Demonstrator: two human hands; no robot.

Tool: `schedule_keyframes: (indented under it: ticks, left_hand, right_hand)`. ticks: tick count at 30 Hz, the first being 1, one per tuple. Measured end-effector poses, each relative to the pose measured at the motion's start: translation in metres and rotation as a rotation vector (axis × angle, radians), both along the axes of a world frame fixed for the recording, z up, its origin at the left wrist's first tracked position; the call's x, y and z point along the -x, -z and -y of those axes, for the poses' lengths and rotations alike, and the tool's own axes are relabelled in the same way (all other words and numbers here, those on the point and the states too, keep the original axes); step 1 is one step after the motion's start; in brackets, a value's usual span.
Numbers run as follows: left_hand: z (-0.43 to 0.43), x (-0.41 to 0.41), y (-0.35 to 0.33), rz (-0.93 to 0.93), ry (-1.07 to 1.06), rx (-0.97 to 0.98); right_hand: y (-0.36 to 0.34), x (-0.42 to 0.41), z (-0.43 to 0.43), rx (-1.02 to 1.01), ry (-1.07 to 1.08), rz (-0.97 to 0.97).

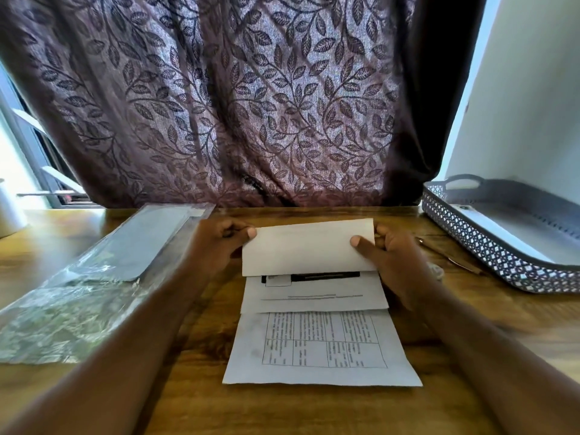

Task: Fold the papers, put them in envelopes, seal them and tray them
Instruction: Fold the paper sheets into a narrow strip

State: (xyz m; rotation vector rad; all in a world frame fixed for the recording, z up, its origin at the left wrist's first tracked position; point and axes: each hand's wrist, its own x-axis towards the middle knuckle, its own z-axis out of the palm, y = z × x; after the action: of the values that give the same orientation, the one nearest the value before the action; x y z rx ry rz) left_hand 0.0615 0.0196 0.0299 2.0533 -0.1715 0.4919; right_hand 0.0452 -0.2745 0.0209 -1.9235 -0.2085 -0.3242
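Note:
A printed sheet of paper (314, 293) lies in front of me on the wooden table (194, 400), its far part folded over toward me so the blank back (307, 246) faces up. My left hand (219, 243) pinches the fold's left corner, thumb on top. My right hand (398, 262) pinches the right corner the same way. Under it lies another printed sheet (323, 350) with a table on it. A grey perforated tray (489, 246) stands at the right with a white envelope (518, 233) inside.
A clear plastic pack of envelopes (103, 268) lies at the left. A pen (448, 255) rests between my right hand and the tray. A patterned curtain (251, 105) hangs behind the table. A white object (9, 215) stands at the far left.

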Motion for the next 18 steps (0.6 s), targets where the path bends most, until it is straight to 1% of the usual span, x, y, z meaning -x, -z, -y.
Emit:
schedule_keyframes:
  ticks: [2,3,5,6,9,11,14,15,18]
  left_hand:
    - [0.002,0.002,-0.002,-0.011,0.003,0.082]
    - [0.003,0.004,-0.002,-0.049,0.030,0.163]
    - [0.008,0.008,-0.002,-0.193,0.136,0.354]
    - [0.010,0.010,0.000,-0.259,0.195,0.413]
    - [0.013,0.011,0.005,-0.307,0.303,0.419]
    - [0.015,0.012,0.006,-0.299,0.308,0.449]
    - [0.015,0.012,0.004,-0.258,0.260,0.527]
    - [0.015,0.011,0.003,-0.268,0.244,0.586]
    - [0.010,0.007,0.003,-0.328,0.206,0.768]
  right_hand:
    - [0.000,0.002,0.000,-0.054,-0.020,-0.049]
    - [-0.001,0.002,0.000,-0.092,-0.028,-0.065]
    - [-0.003,0.004,-0.001,-0.174,-0.039,-0.073]
    - [-0.004,0.006,-0.001,-0.208,-0.038,-0.077]
    - [-0.006,0.006,-0.001,-0.255,-0.038,-0.105]
    - [-0.007,0.008,-0.003,-0.315,-0.066,-0.137]
    - [-0.009,0.008,-0.002,-0.510,-0.117,-0.220]
    - [-0.011,0.009,-0.001,-0.550,-0.148,-0.258]
    - [-0.011,0.007,0.002,-0.512,-0.254,-0.313]
